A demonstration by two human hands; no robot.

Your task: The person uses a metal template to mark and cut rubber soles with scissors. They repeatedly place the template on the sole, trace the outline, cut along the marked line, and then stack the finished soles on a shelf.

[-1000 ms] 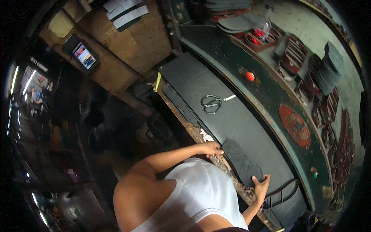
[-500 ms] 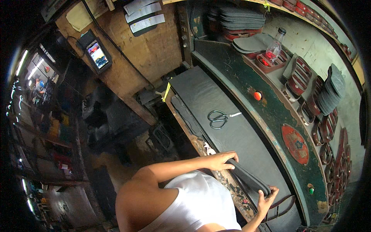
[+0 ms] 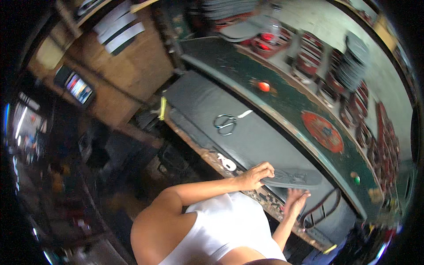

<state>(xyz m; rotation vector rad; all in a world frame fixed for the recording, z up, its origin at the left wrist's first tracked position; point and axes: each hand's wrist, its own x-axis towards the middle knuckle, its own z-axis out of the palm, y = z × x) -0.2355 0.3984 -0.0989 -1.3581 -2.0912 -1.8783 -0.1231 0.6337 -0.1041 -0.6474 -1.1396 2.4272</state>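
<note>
At the bench (image 3: 265,145), the grey sole (image 3: 293,177) is clamped by its left end in the grip of the left hand (image 3: 256,176); beside its near edge, the blurred right hand (image 3: 296,202) is held spread.

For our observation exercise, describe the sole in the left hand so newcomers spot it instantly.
Find the long black bench top. Near its front edge, the left hand grips one end of a dark grey sole. Unlike the stacked grey pieces beyond, it is held.
</note>
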